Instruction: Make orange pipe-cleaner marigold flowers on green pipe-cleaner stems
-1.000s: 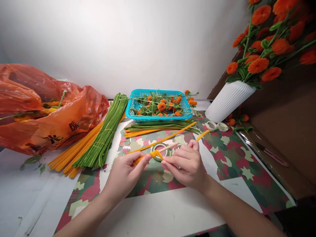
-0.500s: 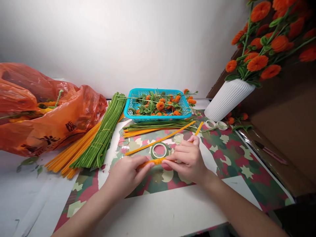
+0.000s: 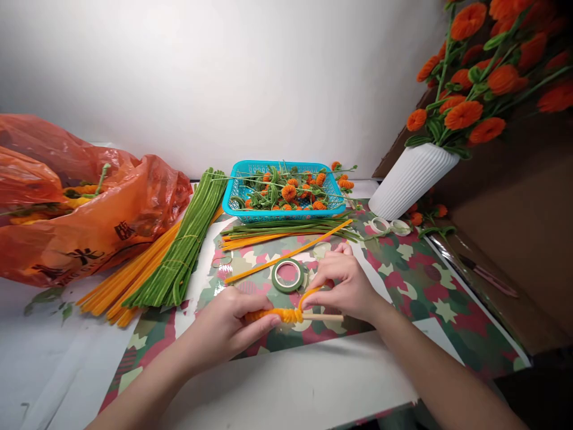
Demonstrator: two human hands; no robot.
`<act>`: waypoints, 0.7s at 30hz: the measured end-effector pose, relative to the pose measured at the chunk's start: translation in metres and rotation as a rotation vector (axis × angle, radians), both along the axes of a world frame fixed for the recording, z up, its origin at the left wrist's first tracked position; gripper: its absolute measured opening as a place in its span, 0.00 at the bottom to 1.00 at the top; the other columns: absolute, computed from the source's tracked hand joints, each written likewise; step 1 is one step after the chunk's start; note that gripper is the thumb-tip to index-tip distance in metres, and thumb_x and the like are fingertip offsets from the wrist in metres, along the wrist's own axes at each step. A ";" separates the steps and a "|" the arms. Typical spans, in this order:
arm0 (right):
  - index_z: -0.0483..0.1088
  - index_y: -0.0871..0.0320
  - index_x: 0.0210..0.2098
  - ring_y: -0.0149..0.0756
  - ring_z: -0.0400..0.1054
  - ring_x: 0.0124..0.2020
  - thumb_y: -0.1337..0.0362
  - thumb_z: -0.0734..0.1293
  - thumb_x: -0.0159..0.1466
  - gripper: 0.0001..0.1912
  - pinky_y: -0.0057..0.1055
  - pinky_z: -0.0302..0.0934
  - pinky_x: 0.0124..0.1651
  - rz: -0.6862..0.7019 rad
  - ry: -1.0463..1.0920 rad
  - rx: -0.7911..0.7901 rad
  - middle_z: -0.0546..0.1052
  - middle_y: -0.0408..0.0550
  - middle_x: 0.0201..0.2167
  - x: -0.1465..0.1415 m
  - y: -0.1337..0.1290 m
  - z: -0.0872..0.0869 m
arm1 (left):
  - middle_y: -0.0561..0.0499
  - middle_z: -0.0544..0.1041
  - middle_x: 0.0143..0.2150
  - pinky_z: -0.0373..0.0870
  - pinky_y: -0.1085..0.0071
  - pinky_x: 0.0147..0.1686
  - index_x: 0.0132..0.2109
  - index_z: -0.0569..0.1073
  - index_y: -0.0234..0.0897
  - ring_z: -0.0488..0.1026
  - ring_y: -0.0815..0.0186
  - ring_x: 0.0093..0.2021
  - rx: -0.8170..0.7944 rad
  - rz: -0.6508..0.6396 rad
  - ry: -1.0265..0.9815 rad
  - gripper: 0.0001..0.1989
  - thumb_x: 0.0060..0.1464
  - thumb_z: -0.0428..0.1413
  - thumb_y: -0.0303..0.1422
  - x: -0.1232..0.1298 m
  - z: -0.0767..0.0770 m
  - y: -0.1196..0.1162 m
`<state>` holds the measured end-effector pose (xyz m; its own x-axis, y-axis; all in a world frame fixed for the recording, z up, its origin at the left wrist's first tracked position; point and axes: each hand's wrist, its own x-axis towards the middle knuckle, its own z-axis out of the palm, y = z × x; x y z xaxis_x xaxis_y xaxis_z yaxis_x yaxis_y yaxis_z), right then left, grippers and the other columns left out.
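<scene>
A thin wooden stick [image 3: 329, 318] lies level in front of me, with an orange pipe cleaner [image 3: 290, 315] coiled tightly around it. My left hand [image 3: 235, 316] is closed on the coiled part, thumb and fingers pinching it. From the coil's right end the loose part of the pipe cleaner rises into my right hand [image 3: 347, 286], which pinches it. The stick's bare end sticks out to the right below those fingers. Just behind the coil lies a roll of green tape [image 3: 287, 275]. One single orange pipe cleaner [image 3: 286, 254] lies slantwise behind the tape.
A blue basket [image 3: 233, 208] of small orange flowers stands at the back. Left are green pipe cleaners [image 3: 183, 257], orange ones [image 3: 107, 286] and an orange plastic bag [image 3: 111, 221]. A white vase [image 3: 405, 185] of orange flowers stands right, near clear tape rolls [image 3: 380, 226] and a cutter [image 3: 490, 278].
My hands have turned and come slightly toward me, so the bare stick end now shows. The pipe cleaner's free end, which stood above my right hand, no longer sticks up there.
</scene>
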<state>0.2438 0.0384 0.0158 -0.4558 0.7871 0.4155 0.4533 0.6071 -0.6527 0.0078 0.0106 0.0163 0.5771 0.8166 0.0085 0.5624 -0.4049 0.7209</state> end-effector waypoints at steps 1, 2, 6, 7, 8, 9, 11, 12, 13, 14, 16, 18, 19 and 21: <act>0.75 0.55 0.18 0.26 0.58 0.22 0.53 0.72 0.58 0.17 0.37 0.43 0.43 -0.017 -0.027 0.053 0.69 0.36 0.14 -0.001 -0.001 0.000 | 0.57 0.63 0.16 0.52 0.76 0.20 0.25 0.72 0.36 0.55 0.73 0.18 0.028 0.026 0.060 0.17 0.59 0.51 0.38 0.001 -0.001 0.000; 0.75 0.55 0.18 0.26 0.58 0.22 0.55 0.72 0.59 0.16 0.37 0.42 0.43 -0.038 -0.048 0.117 0.69 0.36 0.15 -0.002 -0.003 0.000 | 0.57 0.63 0.17 0.52 0.76 0.20 0.24 0.72 0.36 0.56 0.72 0.19 0.053 0.083 0.102 0.17 0.58 0.51 0.39 0.002 -0.002 0.000; 0.77 0.54 0.27 0.26 0.59 0.22 0.61 0.68 0.64 0.10 0.37 0.42 0.41 -0.111 -0.056 0.348 0.72 0.37 0.17 -0.012 -0.014 -0.002 | 0.57 0.60 0.17 0.51 0.76 0.19 0.25 0.70 0.36 0.55 0.72 0.18 0.034 0.399 -0.014 0.19 0.59 0.49 0.42 0.007 -0.003 -0.004; 0.78 0.54 0.28 0.26 0.60 0.22 0.62 0.67 0.64 0.10 0.37 0.42 0.40 -0.110 -0.034 0.363 0.73 0.37 0.17 -0.013 -0.015 -0.002 | 0.58 0.60 0.17 0.51 0.76 0.18 0.25 0.70 0.36 0.55 0.72 0.18 0.003 0.438 -0.087 0.19 0.60 0.49 0.42 0.007 -0.002 -0.005; 0.78 0.53 0.29 0.27 0.60 0.22 0.62 0.66 0.65 0.10 0.36 0.42 0.40 -0.099 -0.002 0.351 0.73 0.37 0.17 -0.014 -0.016 -0.003 | 0.58 0.60 0.17 0.51 0.77 0.18 0.25 0.69 0.36 0.55 0.72 0.18 -0.029 0.439 -0.156 0.19 0.60 0.48 0.42 0.007 -0.001 -0.005; 0.78 0.53 0.29 0.26 0.60 0.22 0.61 0.66 0.65 0.11 0.36 0.42 0.40 -0.073 0.037 0.317 0.72 0.38 0.17 -0.013 -0.015 -0.003 | 0.57 0.60 0.18 0.52 0.77 0.18 0.24 0.69 0.36 0.55 0.73 0.18 -0.055 0.407 -0.212 0.19 0.60 0.48 0.42 0.006 0.000 -0.006; 0.78 0.54 0.27 0.26 0.59 0.21 0.59 0.64 0.66 0.15 0.36 0.43 0.39 0.003 0.094 0.202 0.72 0.38 0.17 -0.009 -0.011 -0.001 | 0.56 0.63 0.19 0.53 0.77 0.19 0.24 0.69 0.36 0.57 0.72 0.19 -0.081 0.278 -0.259 0.19 0.60 0.48 0.40 0.003 0.002 -0.005; 0.78 0.54 0.26 0.26 0.59 0.21 0.57 0.64 0.66 0.16 0.36 0.43 0.39 0.033 0.102 0.146 0.72 0.38 0.17 -0.006 -0.009 0.000 | 0.56 0.64 0.19 0.54 0.77 0.20 0.24 0.70 0.35 0.58 0.72 0.20 -0.082 0.200 -0.244 0.19 0.60 0.48 0.39 0.001 0.003 -0.004; 0.77 0.54 0.25 0.26 0.59 0.21 0.56 0.64 0.66 0.17 0.36 0.43 0.39 0.054 0.093 0.104 0.72 0.38 0.17 -0.003 -0.006 0.002 | 0.55 0.65 0.19 0.55 0.77 0.21 0.25 0.71 0.35 0.59 0.72 0.20 -0.074 0.128 -0.207 0.19 0.60 0.48 0.39 -0.001 0.003 -0.002; 0.77 0.55 0.24 0.26 0.58 0.21 0.55 0.65 0.65 0.18 0.36 0.43 0.40 0.059 0.073 0.092 0.71 0.37 0.16 0.000 -0.004 0.004 | 0.55 0.66 0.19 0.55 0.77 0.21 0.25 0.72 0.35 0.59 0.72 0.20 -0.053 0.068 -0.153 0.18 0.61 0.49 0.38 -0.003 0.003 -0.001; 0.76 0.56 0.22 0.25 0.57 0.21 0.54 0.68 0.63 0.17 0.36 0.43 0.40 0.048 0.011 0.152 0.69 0.37 0.15 0.004 -0.002 0.007 | 0.55 0.65 0.18 0.54 0.76 0.21 0.27 0.74 0.36 0.58 0.72 0.20 0.032 0.007 -0.022 0.17 0.61 0.49 0.37 -0.006 0.001 0.001; 0.75 0.56 0.23 0.26 0.57 0.21 0.57 0.67 0.64 0.16 0.37 0.43 0.41 0.041 -0.082 0.299 0.69 0.37 0.15 0.005 -0.002 0.008 | 0.56 0.64 0.17 0.53 0.76 0.21 0.27 0.74 0.37 0.57 0.72 0.18 0.151 0.017 0.093 0.16 0.60 0.49 0.37 -0.007 -0.001 0.002; 0.75 0.55 0.24 0.26 0.57 0.22 0.59 0.67 0.65 0.15 0.37 0.44 0.41 0.029 -0.130 0.385 0.69 0.37 0.15 0.003 -0.004 0.008 | 0.56 0.64 0.17 0.52 0.76 0.20 0.27 0.74 0.37 0.57 0.72 0.18 0.204 0.047 0.130 0.16 0.60 0.49 0.38 -0.006 -0.002 0.002; 0.74 0.55 0.25 0.27 0.56 0.22 0.64 0.65 0.66 0.13 0.37 0.45 0.41 -0.022 -0.198 0.522 0.71 0.37 0.16 -0.001 -0.008 0.006 | 0.57 0.63 0.17 0.53 0.76 0.20 0.28 0.74 0.37 0.57 0.72 0.17 0.274 0.161 0.143 0.16 0.59 0.50 0.38 -0.003 -0.003 0.000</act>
